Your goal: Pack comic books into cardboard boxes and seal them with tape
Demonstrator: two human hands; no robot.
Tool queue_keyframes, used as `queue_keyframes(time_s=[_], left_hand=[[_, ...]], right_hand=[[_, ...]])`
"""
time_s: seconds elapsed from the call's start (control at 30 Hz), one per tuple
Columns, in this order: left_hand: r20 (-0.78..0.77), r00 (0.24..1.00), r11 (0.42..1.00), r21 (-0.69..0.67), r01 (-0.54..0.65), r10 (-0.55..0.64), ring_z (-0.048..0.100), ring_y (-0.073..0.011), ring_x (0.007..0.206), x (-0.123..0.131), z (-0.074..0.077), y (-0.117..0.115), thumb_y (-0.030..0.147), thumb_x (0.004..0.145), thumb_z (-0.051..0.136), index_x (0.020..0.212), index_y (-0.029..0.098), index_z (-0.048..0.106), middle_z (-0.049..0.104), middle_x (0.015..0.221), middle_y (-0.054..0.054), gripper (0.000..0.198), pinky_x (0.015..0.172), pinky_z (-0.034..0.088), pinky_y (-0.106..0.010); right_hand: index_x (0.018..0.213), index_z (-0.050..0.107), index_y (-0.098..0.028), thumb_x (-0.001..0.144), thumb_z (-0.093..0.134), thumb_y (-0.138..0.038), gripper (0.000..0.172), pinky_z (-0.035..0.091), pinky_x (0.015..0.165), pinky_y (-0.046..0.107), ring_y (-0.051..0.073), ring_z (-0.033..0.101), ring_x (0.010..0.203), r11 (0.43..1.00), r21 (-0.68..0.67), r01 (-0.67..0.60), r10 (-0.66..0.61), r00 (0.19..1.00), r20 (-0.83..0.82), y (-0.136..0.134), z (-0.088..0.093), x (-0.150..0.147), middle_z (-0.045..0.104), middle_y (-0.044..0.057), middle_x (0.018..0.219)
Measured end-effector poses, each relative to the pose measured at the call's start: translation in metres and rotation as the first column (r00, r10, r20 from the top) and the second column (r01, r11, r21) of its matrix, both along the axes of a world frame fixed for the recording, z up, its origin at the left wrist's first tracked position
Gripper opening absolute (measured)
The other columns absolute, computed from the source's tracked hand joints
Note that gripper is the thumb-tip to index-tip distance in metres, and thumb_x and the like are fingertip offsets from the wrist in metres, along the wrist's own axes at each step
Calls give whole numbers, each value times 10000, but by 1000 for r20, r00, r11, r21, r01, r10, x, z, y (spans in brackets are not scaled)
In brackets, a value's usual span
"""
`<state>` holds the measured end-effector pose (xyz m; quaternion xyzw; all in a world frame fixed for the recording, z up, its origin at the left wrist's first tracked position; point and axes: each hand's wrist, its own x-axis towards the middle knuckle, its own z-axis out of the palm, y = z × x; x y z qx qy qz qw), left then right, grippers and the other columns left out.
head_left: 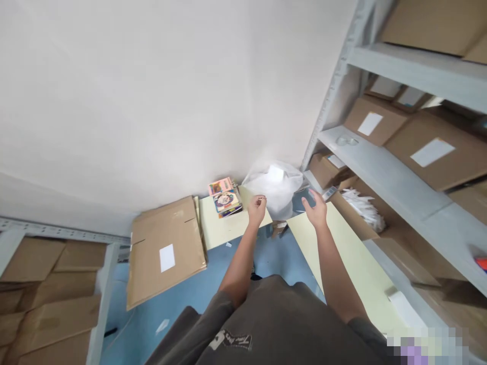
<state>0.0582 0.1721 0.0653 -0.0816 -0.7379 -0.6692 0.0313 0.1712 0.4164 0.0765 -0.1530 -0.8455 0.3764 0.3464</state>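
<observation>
My left hand [257,209] is raised over the corner of the pale table [213,230], its fingers curled together. Whatever they may hold is too small or hidden to make out. To its right, my right hand [316,209] hangs open with thumb and fingers apart, nothing in it. Between and beyond the hands a white translucent plastic bag [272,190] bulges against the wall. A dark flat item [299,200] shows beside my right hand. Left of my left hand lies a stack of colourful printed books or boxes [226,198].
Flattened cardboard boxes [167,248] lean at the left end of the table. A second pale table [348,263] runs along the right. Metal shelves [395,177] with cartons rise beside it; an open carton [350,215] holds white paper strips. More cartons [57,304] fill the left rack.
</observation>
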Motion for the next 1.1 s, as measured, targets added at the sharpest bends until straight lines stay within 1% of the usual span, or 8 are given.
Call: queue_keyframes(time_s=[0.17,0.3,0.4,0.47,0.6,0.77,0.97,1.1], left_hand=[[111,990,996,-3,-85,85,666,-167,723,-53,-21,-103,213,871,681,1123,196,768,776,1036,-73,267,719,551,-307],[196,966,986,-31,-166,169,676,-174,735,-75,-28,-179,254,877,744,1192,213,761,769,990,-58,318,721,536,-294],[246,945,976,-56,-209,217,679,-178,725,-85,-30,-224,293,866,791,1262,235,739,757,949,-38,403,727,520,-292],[279,926,967,-81,-242,255,678,-177,728,-90,-35,-244,302,848,822,1278,233,726,756,952,-42,446,747,515,-296],[339,885,948,-146,-285,318,677,-178,752,-105,-52,-259,301,810,864,1259,222,715,755,1007,-67,480,780,510,-306],[399,844,933,-177,-312,358,683,-185,805,-138,-78,-249,340,800,878,1248,206,701,743,1090,-95,500,794,510,-304],[414,791,892,-244,-380,450,717,-225,908,-188,-102,-235,356,806,869,1287,190,671,739,1120,-114,546,857,519,-325],[440,751,870,-228,-437,492,728,-245,924,-207,-115,-235,254,763,864,1233,195,677,743,977,-79,510,895,528,-354]], right_hand=[[1425,673,-220,952,679,-481,540,536,1157,543,314,638,1366,984,-28,-175,177,983,57,-97,-19,-93,685,163,1473],[1454,649,-209,953,649,-465,563,525,1163,555,316,598,1421,947,-80,-311,318,943,101,-174,-31,-155,644,175,1529],[1457,649,-207,950,638,-435,556,511,1181,543,310,575,1451,918,-92,-386,395,912,112,-220,-33,-189,631,171,1546],[1457,653,-205,954,631,-423,548,500,1196,532,306,571,1457,904,-93,-417,426,897,119,-240,-34,-205,630,169,1547],[1460,662,-201,967,612,-395,532,447,1255,512,295,563,1466,890,-81,-448,455,874,172,-259,-45,-227,635,156,1544],[1503,645,-207,968,584,-307,547,357,1320,514,292,518,1516,854,-97,-510,507,778,370,-264,-77,-253,617,131,1576],[1596,561,-173,944,619,-243,658,331,1325,522,346,336,1636,809,-109,-577,512,603,612,-279,-118,-285,436,145,1727],[1594,563,-184,928,589,-152,667,269,1328,581,367,233,1671,752,-21,-659,523,577,627,-295,-133,-288,394,133,1753]])
